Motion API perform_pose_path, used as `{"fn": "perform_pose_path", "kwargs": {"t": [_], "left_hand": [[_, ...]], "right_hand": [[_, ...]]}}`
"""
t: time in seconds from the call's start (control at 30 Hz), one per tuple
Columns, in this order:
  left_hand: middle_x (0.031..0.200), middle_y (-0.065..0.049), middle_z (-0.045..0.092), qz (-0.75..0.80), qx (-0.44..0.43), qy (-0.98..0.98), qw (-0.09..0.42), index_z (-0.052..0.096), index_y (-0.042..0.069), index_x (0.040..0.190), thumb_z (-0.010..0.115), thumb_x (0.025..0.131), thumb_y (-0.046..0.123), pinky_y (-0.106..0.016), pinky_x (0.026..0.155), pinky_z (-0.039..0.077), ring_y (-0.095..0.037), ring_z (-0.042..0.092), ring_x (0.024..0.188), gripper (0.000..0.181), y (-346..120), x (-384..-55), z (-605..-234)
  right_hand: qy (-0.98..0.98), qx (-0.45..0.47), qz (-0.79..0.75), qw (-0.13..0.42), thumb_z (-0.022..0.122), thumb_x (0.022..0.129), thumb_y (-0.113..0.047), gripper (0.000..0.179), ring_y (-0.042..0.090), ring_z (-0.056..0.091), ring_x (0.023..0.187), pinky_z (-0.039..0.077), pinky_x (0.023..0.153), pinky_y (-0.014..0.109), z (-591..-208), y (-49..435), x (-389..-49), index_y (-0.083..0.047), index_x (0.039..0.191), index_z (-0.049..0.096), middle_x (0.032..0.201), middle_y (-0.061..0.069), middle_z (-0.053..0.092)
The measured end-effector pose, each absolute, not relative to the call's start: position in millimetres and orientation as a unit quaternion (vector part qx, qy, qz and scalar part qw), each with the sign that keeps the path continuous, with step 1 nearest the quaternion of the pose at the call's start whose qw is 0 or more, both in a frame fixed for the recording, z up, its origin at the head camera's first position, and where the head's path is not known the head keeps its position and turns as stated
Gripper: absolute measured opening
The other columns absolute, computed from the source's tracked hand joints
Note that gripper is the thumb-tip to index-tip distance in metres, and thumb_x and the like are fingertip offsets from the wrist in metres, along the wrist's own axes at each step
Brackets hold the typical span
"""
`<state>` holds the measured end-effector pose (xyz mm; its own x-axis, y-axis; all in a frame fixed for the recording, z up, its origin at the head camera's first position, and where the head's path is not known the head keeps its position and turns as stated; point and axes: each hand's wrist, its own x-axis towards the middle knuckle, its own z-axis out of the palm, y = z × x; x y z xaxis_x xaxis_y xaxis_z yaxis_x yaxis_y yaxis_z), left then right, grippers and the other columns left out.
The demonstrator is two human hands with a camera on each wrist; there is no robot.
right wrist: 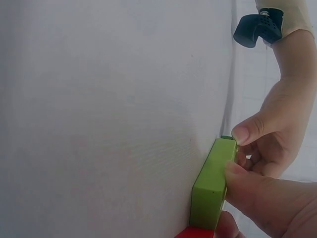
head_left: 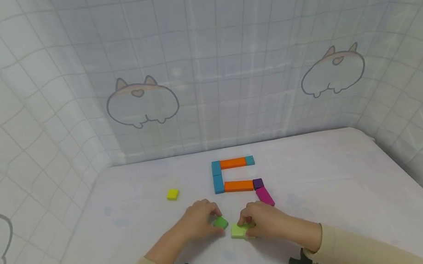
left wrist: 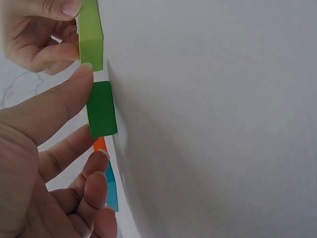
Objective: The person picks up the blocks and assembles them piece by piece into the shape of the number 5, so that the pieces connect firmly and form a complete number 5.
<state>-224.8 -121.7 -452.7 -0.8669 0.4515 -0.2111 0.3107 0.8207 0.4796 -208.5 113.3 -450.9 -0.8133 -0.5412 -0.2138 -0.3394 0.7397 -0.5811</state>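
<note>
My left hand (head_left: 201, 220) pinches a small green block (head_left: 220, 222) between thumb and fingers, low over the white table. In the left wrist view that green block (left wrist: 101, 109) shows its darker end, with the thumb at its upper edge. Just right of it, my right hand (head_left: 267, 220) grips a longer light green block (head_left: 237, 231). The right wrist view shows the thumb lying along this light green block (right wrist: 213, 173). A narrow gap separates the two blocks in the head view. Behind the right hand lies a magenta block (head_left: 265, 196).
Beyond the hands, blue blocks (head_left: 217, 177), an upper orange block (head_left: 233, 163), a lower orange block (head_left: 239, 185), a small teal block (head_left: 250, 160) and a purple block (head_left: 258, 183) form an angular outline. A yellow block (head_left: 173, 194) lies apart at left. Patterned curtains (head_left: 207, 104) enclose the table.
</note>
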Motion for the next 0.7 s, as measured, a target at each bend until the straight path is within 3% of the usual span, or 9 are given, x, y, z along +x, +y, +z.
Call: {"fn": "perform_pose_path", "kwargs": {"t": [0.7], "left_hand": [[0.094, 0.01, 0.056, 0.222, 0.228, 0.936, 0.153, 0.067, 0.021, 0.1, 0.087, 0.076, 0.039, -0.037, 0.086, 0.046, -0.012, 0.05, 0.09, 0.036, -116.2, -219.8, -451.1]], "right_hand": [[0.91, -0.246, -0.278, 0.183, 0.085, 0.08, -0.015, 0.022, 0.009, 0.051, 0.079, 0.047, 0.07, 0.023, -449.6, 112.5, -208.2, -0.018, 0.1, 0.077, 0.083, -0.011, 0.059]]}}
